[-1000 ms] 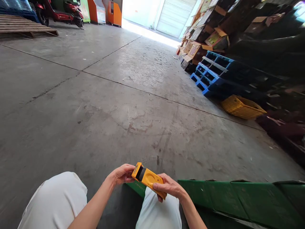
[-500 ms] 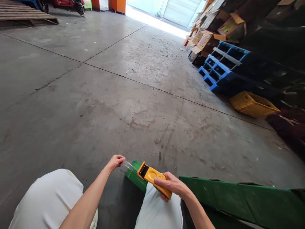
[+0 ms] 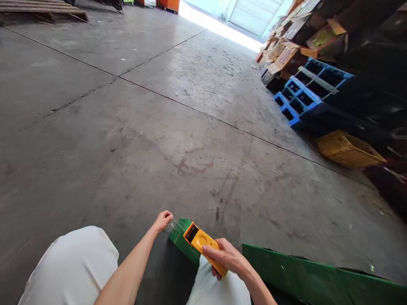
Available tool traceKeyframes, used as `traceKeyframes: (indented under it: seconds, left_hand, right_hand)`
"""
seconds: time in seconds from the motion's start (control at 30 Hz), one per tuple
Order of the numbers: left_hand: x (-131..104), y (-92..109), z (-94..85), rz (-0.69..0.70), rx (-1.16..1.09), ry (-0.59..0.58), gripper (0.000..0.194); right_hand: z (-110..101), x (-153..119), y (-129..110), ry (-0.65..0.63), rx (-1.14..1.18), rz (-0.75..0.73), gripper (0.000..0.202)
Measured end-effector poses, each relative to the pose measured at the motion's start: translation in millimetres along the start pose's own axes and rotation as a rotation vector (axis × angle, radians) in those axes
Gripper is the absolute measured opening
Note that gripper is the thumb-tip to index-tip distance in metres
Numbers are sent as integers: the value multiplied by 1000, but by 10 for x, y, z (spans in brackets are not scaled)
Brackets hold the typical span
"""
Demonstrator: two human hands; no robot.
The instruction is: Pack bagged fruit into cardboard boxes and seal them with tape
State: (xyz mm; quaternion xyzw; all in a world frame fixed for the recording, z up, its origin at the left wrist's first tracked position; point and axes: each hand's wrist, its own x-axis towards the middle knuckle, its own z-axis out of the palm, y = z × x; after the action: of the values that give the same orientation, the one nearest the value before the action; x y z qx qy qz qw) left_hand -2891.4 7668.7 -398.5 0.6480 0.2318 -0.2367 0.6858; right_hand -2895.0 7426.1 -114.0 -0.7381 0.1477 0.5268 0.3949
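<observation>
My right hand (image 3: 224, 255) is wrapped round a yellow tape dispenser (image 3: 203, 243), thumb on top, its dark opening facing up and left. A clear strip of tape (image 3: 177, 224) runs from that end to my left hand (image 3: 164, 220), whose thumb and fingertips are pinched on it. Beneath the strip and the dispenser lies a green box (image 3: 183, 243), partly covered by the dispenser and my right knee.
A long green panel (image 3: 295, 271) stands at the lower right. Farther off on the right are a yellow crate (image 3: 346, 150), stacked blue pallets (image 3: 299, 95) and piled cardboard boxes (image 3: 282, 55). A wooden pallet (image 3: 44, 9) lies at the far left on the concrete floor (image 3: 143, 140).
The view has shifted slightly. My left hand has come a little closer to the dispenser, and the stretch of tape between them looks shorter. My right hand keeps its grip.
</observation>
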Motion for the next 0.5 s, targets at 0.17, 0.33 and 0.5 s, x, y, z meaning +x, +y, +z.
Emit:
traceKeyframes:
  seconds: [0.17, 0.33, 0.5]
  left_hand:
    - [-58, -240, 367, 21, 85, 41, 24]
    - [-186, -341, 654, 14, 106, 87, 46]
    - [-381, -272, 628, 88, 73, -16, 68]
  right_hand:
    - [62, -42, -95, 31, -50, 35, 56]
    - [63, -75, -115, 46, -49, 58, 57]
    - [9, -22, -37, 50, -45, 67, 58]
